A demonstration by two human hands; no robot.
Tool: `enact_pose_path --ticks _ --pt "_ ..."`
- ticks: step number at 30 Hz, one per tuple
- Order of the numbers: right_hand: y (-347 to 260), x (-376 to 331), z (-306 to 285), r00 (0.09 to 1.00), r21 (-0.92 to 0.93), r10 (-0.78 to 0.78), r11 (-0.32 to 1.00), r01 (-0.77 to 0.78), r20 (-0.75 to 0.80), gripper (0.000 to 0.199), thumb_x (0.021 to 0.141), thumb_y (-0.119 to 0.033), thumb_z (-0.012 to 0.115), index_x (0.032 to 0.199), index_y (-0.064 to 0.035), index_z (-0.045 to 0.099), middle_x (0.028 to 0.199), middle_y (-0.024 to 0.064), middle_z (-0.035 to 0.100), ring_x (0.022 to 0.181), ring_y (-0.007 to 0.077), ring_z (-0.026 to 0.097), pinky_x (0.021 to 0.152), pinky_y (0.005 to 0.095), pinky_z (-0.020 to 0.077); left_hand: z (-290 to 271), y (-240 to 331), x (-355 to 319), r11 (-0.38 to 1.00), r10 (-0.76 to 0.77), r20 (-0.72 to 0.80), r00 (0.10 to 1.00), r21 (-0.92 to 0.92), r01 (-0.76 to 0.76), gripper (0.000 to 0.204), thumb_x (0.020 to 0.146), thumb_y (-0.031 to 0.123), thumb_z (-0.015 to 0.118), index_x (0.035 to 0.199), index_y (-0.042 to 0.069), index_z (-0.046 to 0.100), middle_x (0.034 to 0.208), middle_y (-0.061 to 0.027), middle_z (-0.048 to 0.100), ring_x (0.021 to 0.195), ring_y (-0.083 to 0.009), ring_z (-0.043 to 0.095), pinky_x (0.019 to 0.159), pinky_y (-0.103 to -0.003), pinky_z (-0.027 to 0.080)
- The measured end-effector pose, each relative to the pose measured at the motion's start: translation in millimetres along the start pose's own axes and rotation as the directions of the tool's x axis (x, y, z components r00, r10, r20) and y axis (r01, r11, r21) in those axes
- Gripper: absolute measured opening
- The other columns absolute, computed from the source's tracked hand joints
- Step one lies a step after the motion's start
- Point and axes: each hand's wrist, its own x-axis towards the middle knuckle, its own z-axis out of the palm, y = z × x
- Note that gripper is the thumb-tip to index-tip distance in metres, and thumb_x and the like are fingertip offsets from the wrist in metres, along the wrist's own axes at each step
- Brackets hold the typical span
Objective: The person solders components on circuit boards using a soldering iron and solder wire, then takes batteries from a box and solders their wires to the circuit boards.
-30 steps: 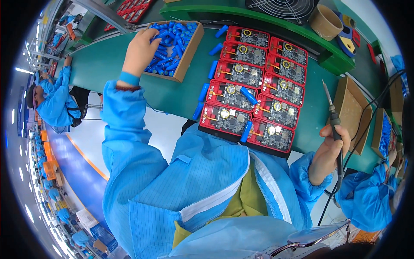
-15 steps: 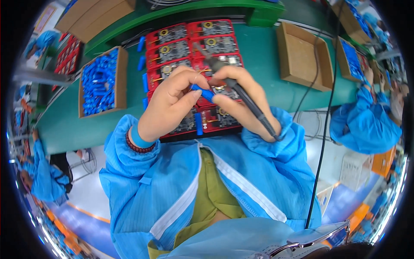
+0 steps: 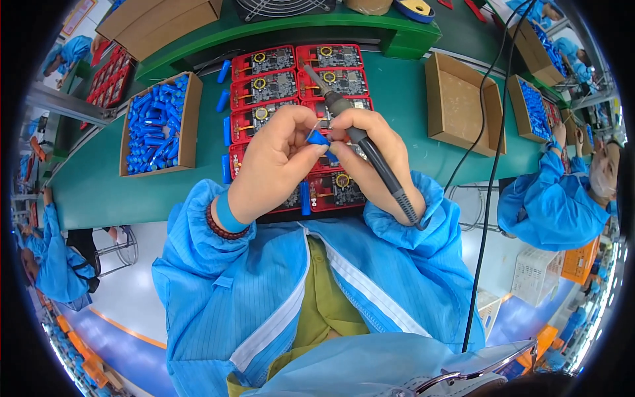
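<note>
Between the fingertips of both hands is a small blue cylindrical battery (image 3: 317, 137), with thin wire at its end; the fingers partly cover it. My left hand (image 3: 268, 165) pinches it from the left. My right hand (image 3: 380, 135) touches its other end with thumb and finger while also gripping a black-handled soldering iron (image 3: 378, 162). The iron's tip points up and left, above the boards. Beneath the hands lie several red cases with circuit boards (image 3: 274, 61), in two columns. Another blue battery (image 3: 305, 198) lies upright between the nearest cases.
At left stands a cardboard box (image 3: 189, 126) filled with blue batteries; several more lie along the cases. An open cardboard box (image 3: 463, 109) sits at right. A green shelf (image 3: 284, 34) crosses the back. The iron's black cable (image 3: 488, 264) hangs at right, and a co-worker (image 3: 552, 195) sits beyond it.
The battery has turned between my fingers, and less of it shows. Both hands stay close together, the iron still in my right hand. The whole view has shifted slightly.
</note>
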Motion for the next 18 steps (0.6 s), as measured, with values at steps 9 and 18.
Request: enact_pose_path --ticks 9,18 --pt "-1 -2 2 0.999 0.063 0.031 0.998 -0.028 -0.044 0.033 0.074 0.008 0.064 0.103 -0.0057 0.057 0.087 0.0094 0.061 0.079 0.0205 0.063 0.068 0.0307 0.0503 0 -3 -2 0.998 0.055 -0.019 0.998 0.019 -0.055 0.027 0.086 -0.005 0.057 0.11 0.002 0.049 0.098 -0.002 0.051 0.086 -0.0065 0.051 0.074 -0.021 0.043" --pt "1 -3 1 0.988 0.194 0.046 0.981 -0.016 -0.149 0.033 0.076 0.009 0.063 0.104 -0.0059 0.056 0.087 0.0067 0.06 0.081 0.0138 0.062 0.069 0.0251 0.0495 22 -4 3 0.979 -0.014 0.008 1.0 -0.205 0.015 0.022 0.086 0.0 0.057 0.108 0.001 0.056 0.099 -0.0024 0.059 0.072 -0.0032 0.051 0.06 -0.019 0.043"
